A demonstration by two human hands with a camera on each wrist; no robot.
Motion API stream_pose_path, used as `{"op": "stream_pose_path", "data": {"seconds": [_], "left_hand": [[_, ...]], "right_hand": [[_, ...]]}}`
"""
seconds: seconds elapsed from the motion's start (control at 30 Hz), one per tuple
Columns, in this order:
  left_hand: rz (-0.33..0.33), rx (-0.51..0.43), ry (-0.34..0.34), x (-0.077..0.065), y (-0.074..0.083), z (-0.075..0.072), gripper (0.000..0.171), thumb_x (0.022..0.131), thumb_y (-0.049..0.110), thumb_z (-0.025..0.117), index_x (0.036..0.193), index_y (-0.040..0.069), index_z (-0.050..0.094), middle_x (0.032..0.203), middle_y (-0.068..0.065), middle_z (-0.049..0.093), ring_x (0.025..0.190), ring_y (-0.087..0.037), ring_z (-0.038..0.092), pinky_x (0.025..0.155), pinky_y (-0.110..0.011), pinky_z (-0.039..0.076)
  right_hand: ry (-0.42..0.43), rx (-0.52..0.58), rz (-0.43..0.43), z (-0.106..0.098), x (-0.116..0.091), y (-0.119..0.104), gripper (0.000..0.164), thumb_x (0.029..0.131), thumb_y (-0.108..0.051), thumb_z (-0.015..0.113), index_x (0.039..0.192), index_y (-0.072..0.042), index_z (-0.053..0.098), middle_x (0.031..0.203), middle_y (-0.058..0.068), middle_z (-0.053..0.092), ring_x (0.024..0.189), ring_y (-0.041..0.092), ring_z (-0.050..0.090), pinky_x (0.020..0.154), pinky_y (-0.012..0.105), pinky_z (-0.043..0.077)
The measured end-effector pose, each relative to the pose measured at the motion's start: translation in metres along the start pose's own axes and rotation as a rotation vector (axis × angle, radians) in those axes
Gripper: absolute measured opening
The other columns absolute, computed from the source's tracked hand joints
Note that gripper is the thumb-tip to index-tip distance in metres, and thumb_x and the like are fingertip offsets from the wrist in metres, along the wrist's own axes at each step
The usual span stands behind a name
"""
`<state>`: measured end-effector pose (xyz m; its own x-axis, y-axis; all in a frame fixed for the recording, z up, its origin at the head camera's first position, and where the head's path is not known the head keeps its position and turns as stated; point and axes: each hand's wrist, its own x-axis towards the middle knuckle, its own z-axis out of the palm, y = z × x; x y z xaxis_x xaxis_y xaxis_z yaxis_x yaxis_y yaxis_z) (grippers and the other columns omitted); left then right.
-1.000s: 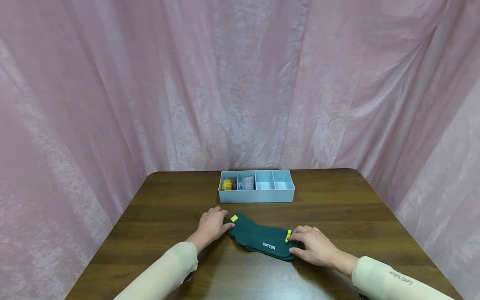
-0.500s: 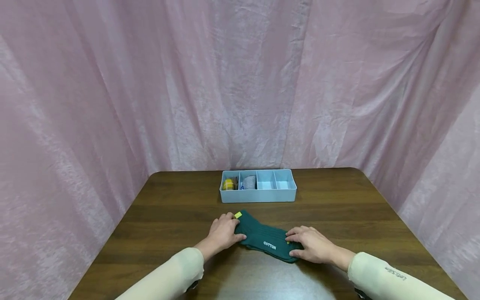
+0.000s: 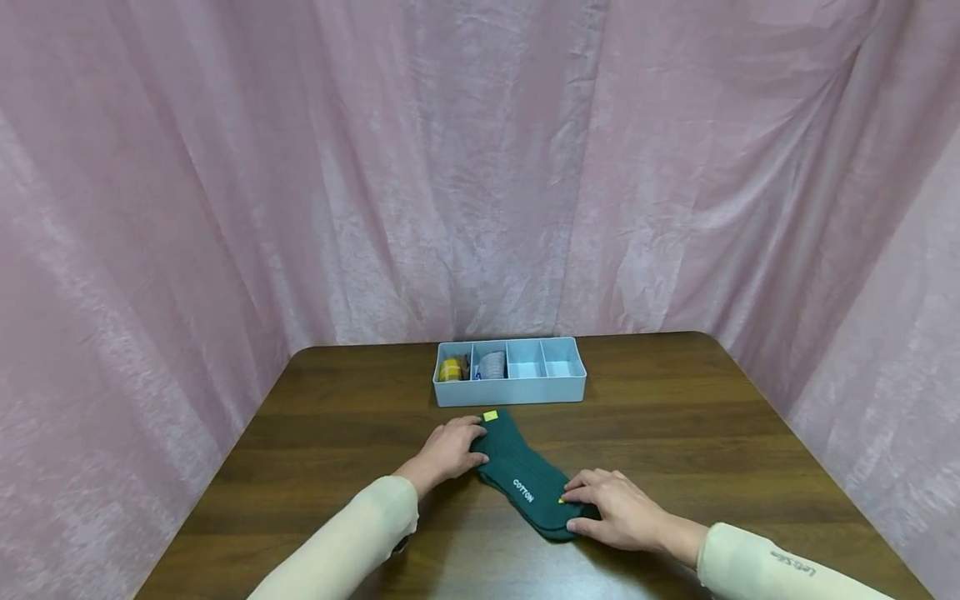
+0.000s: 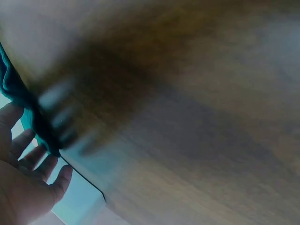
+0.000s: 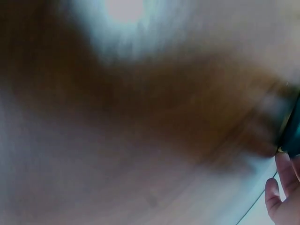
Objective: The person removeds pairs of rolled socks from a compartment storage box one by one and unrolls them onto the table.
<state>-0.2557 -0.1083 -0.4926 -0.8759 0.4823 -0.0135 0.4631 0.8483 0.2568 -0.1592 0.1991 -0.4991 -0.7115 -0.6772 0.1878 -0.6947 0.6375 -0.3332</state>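
Observation:
A pair of dark green socks (image 3: 517, 467) lies flat and slanting on the table, one sock on the other. White lettering reading COTTON and a yellow label at the upper end show on the top one. My left hand (image 3: 450, 450) touches the left edge of the socks near that upper end; in the left wrist view, its spread fingers (image 4: 33, 159) meet the green cloth (image 4: 33, 119). At the lower right end my right hand (image 3: 622, 510) rests its fingertips on the socks, partly covering a second yellow label. The right wrist view shows only some of its fingers (image 5: 283, 173).
Behind the socks stands a light blue divided box (image 3: 510, 392). Its leftmost compartment has a yellow and brown rolled item (image 3: 452, 369), and the one beside it a grey striped roll (image 3: 492, 365). Pink curtains (image 3: 465, 167) hang behind the wooden table (image 3: 337, 400).
The socks have turned clockwise, their left end moving away and right end coming nearer. My left hand has shifted right with them, and my right hand has moved slightly nearer.

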Motion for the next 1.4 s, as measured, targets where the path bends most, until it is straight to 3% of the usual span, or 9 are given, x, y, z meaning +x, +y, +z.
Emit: {"op": "stream_pose_path", "data": {"seconds": [0.17,0.33,0.43,0.53,0.6,1.1,1.4], "left_hand": [[-0.008,-0.002,-0.007,0.006,-0.001,0.002,0.047,0.091,0.031,0.073,0.131,0.007,0.063,0.146,-0.013,0.049,0.134,-0.032,0.045,0.107,-0.053,0.037],[-0.008,-0.02,0.026,0.0,0.002,-0.003,0.05,0.093,0.036,0.07,0.132,0.006,0.063,0.144,-0.015,0.051,0.133,-0.032,0.046,0.107,-0.052,0.037],[-0.017,-0.019,0.027,-0.004,0.004,-0.004,0.056,0.091,0.044,0.07,0.131,0.006,0.063,0.141,-0.015,0.053,0.13,-0.032,0.048,0.106,-0.052,0.038],[-0.031,-0.004,-0.019,-0.004,0.006,0.0,0.063,0.089,0.05,0.07,0.132,0.005,0.062,0.142,-0.015,0.053,0.132,-0.032,0.046,0.106,-0.052,0.037],[-0.032,0.0,-0.047,-0.003,0.008,0.002,0.065,0.089,0.051,0.07,0.134,0.005,0.061,0.144,-0.014,0.051,0.133,-0.032,0.045,0.107,-0.052,0.036],[0.053,-0.006,-0.113,0.022,0.026,0.005,0.064,0.089,0.048,0.071,0.139,0.011,0.058,0.15,-0.008,0.047,0.139,-0.028,0.04,0.112,-0.048,0.032],[0.063,0.004,-0.141,0.035,0.038,0.009,0.064,0.089,0.049,0.07,0.141,0.013,0.056,0.151,-0.005,0.046,0.141,-0.026,0.038,0.113,-0.047,0.03]], "right_hand": [[0.074,0.0,-0.02,0.003,0.0,-0.007,0.031,0.096,-0.042,0.064,0.111,-0.018,0.075,0.11,-0.008,0.065,0.103,0.015,0.06,0.082,0.041,0.045],[0.179,0.005,0.056,-0.003,0.011,-0.011,0.03,0.096,-0.041,0.065,0.109,-0.016,0.076,0.109,-0.007,0.068,0.103,0.016,0.061,0.084,0.044,0.045],[0.088,0.013,0.061,-0.008,0.019,-0.009,0.037,0.093,-0.038,0.068,0.117,-0.01,0.073,0.121,0.001,0.067,0.113,0.021,0.059,0.091,0.048,0.045],[-0.061,0.011,0.029,-0.007,0.02,-0.007,0.044,0.093,-0.038,0.068,0.125,-0.008,0.069,0.133,0.007,0.061,0.122,0.026,0.055,0.097,0.051,0.043],[-0.109,-0.006,0.004,-0.005,0.018,-0.007,0.046,0.094,-0.04,0.066,0.126,-0.008,0.068,0.134,0.008,0.06,0.123,0.027,0.055,0.098,0.051,0.043],[-0.043,-0.079,0.049,0.003,-0.009,-0.017,0.052,0.097,-0.052,0.058,0.125,-0.009,0.069,0.13,0.005,0.061,0.119,0.026,0.055,0.096,0.052,0.043],[-0.047,-0.078,0.085,-0.001,-0.017,-0.013,0.055,0.096,-0.053,0.058,0.124,-0.007,0.069,0.129,0.006,0.062,0.117,0.027,0.057,0.097,0.052,0.045]]}}
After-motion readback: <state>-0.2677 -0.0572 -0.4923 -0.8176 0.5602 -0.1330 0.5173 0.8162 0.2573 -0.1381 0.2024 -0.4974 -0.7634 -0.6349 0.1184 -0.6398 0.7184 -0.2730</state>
